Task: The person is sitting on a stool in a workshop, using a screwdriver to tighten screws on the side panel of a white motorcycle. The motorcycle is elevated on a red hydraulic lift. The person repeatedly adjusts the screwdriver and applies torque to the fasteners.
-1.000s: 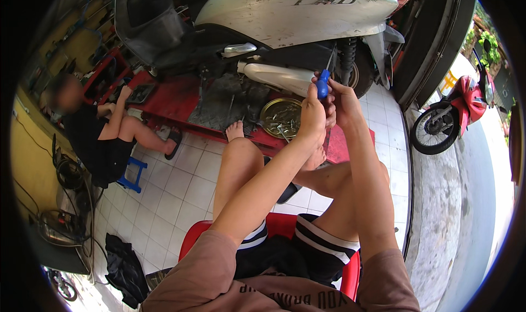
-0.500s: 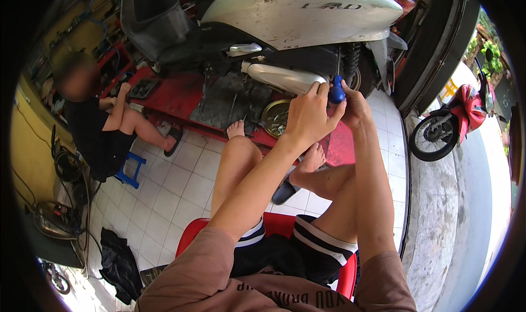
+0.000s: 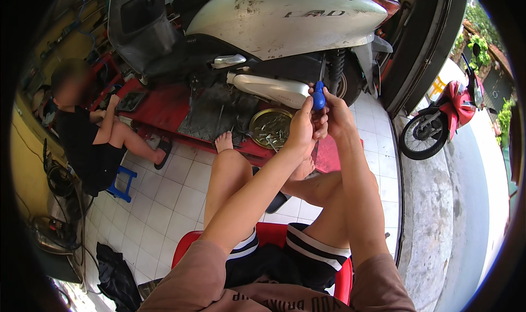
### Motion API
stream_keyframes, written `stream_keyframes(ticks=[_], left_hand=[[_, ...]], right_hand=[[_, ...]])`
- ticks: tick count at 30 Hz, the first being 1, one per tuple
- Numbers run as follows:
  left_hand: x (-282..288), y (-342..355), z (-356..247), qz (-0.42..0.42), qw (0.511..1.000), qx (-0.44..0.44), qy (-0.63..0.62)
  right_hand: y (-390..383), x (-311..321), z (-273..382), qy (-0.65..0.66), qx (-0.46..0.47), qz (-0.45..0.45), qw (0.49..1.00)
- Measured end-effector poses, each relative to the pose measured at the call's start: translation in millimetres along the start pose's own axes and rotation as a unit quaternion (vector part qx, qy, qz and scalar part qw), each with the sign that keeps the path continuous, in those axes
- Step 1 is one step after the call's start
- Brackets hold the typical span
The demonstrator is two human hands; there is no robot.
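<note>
A screwdriver with a bulbous blue handle [image 3: 318, 100] points away from me, its shaft reaching toward the rear shock absorber [image 3: 336, 65] of a silver scooter [image 3: 279, 24]. My left hand [image 3: 303, 126] is closed about the handle from the left, thumb along its side. From the right, my right hand [image 3: 338, 117] closes on the same handle, its fingers partly hidden behind it. Where the screwdriver's tip ends against the scooter I cannot make out. Just left of my hands, a round gold-rimmed tray [image 3: 255, 126] holds several small metal parts.
The scooter stands on a red platform [image 3: 159, 113] with a dark mat [image 3: 211, 117] on it. At the left, another person [image 3: 82, 142] sits on a blue stool [image 3: 124, 183]. A red motorbike [image 3: 449, 112] is parked outside at the right. Cables hang along the left wall.
My view has shifted, so the scooter appears further left. Both hands remain on the screwdriver; my left fingers, earlier raised over the handle, now curl lower around it. More of the tray shows.
</note>
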State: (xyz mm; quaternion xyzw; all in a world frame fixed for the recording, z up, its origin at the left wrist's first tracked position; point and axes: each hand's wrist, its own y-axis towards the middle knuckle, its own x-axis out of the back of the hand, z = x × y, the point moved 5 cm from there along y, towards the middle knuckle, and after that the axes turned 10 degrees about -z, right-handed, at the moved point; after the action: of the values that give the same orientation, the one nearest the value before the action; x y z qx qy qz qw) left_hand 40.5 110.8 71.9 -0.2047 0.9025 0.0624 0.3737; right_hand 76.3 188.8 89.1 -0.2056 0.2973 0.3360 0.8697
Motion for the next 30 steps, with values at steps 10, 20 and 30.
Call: stream_keyframes(ticks=[10,20,30], left_hand=[[-14.2,-26.5,-55.6,-0.121,0.648,-0.454,0.599],[20.4,12.7,-12.9,-0.128,0.974,-0.108,0.151],[-11.0,-29.2,-52.9,-0.146,0.613,-0.45,0.633]], right_hand=[[19.4,18.1,-4.8,-0.023,0.005,-0.022,0.999],[19.4,18.9,-10.1,0.017,0.004,0.011,1.0],[17.9,22.3,-7.9,0.006,-0.008,-0.032,0.999]])
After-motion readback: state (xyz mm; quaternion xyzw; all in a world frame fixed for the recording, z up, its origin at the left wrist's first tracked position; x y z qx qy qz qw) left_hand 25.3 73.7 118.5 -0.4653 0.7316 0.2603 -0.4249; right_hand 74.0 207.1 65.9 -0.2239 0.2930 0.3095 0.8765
